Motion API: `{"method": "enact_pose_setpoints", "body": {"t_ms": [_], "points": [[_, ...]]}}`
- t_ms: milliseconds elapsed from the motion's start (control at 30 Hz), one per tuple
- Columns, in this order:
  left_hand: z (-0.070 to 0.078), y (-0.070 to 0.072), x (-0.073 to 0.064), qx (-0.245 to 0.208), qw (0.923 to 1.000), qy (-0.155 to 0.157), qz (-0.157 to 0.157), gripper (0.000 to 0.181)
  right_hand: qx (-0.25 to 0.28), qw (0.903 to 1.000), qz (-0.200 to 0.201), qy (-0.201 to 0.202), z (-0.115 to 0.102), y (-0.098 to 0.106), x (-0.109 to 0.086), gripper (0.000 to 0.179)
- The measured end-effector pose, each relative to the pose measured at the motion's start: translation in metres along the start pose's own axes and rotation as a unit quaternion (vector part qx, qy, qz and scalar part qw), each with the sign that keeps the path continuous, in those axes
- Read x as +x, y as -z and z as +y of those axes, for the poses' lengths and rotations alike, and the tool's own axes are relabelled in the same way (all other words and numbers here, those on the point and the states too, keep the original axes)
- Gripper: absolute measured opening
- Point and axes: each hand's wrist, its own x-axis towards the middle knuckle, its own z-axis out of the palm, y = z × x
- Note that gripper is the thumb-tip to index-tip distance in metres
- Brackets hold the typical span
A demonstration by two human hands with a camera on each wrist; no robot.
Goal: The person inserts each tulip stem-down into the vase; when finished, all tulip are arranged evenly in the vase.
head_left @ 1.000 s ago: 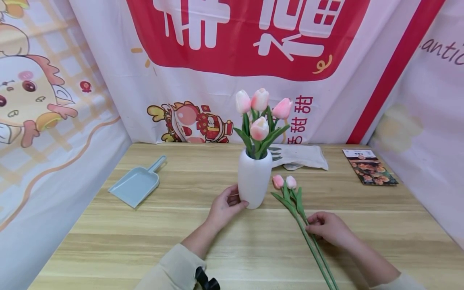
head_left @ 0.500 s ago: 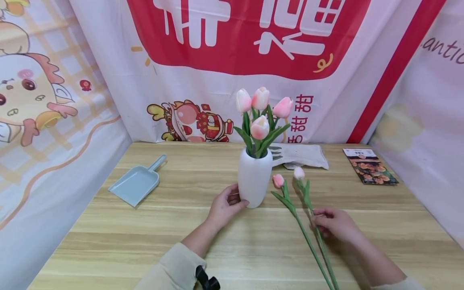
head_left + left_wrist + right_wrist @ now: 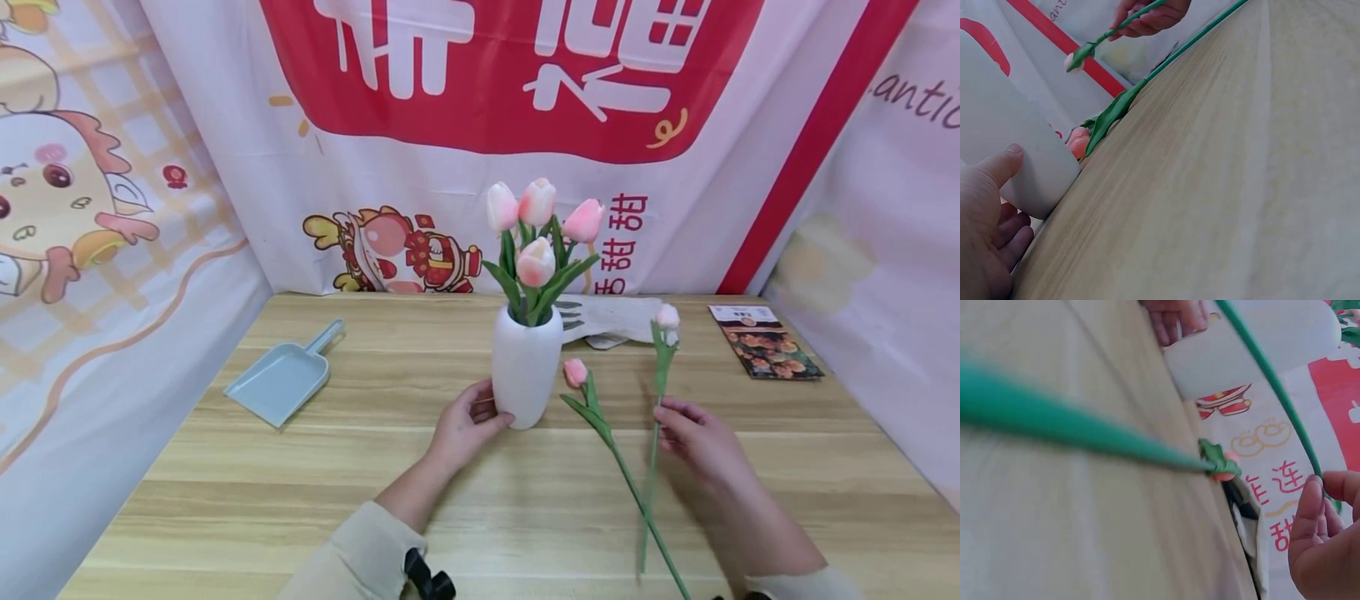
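The left forearm [image 3: 412,495] slanted inward, the left hand [image 3: 467,425] gripping the white vase [image 3: 527,375] low on its side, thumb in front, fingers curled behind. The right forearm [image 3: 776,527] angled in from the opposite side, the right hand [image 3: 703,443] pinching the pale tulip [image 3: 663,360] by its stem, bloom raised above the tabletop [image 3: 300,500]. A pink tulip [image 3: 599,423] lay between vase and right hand.

On the table [image 3: 225,517], the vase [image 3: 527,379] held tulips [image 3: 537,265]. At its left was the left hand [image 3: 465,427], then the dustpan [image 3: 283,382]; right, a loose tulip [image 3: 597,423], the right hand [image 3: 707,442] with another tulip [image 3: 663,358], then the packet [image 3: 767,343]. The cloth [image 3: 622,321] lay behind.
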Motion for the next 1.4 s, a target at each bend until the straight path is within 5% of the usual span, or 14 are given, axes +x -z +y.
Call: {"method": "enact_pose_setpoints", "body": {"t_ms": [267, 700, 1133, 1233, 1400], "points": [[-0.002, 0.000, 0.001, 0.004, 1.0000, -0.003, -0.001, 0.060, 0.142, 0.9889, 0.038, 0.024, -0.011, -0.017, 0.001, 0.014], [-0.002, -0.001, 0.001, 0.003, 1.0000, -0.007, -0.003, 0.060, 0.315, 0.9452, 0.077, 0.040, -0.036, -0.027, 0.004, 0.018], [0.001, 0.000, 0.000, 0.003, 1.0000, -0.003, 0.000, 0.060, 0.485, 0.8613, 0.104, 0.111, -0.070, -0.027, 0.001, 0.017], [0.001, 0.000, 0.000, 0.005, 1.0000, -0.005, 0.001, 0.060, 0.501, 0.8503, 0.108, 0.120, -0.078, -0.028, -0.001, 0.016], [0.003, -0.001, -0.001, -0.002, 1.0000, -0.007, 0.002, 0.058, 0.501, 0.8462, 0.129, 0.129, -0.091, -0.031, -0.003, 0.023]]}}
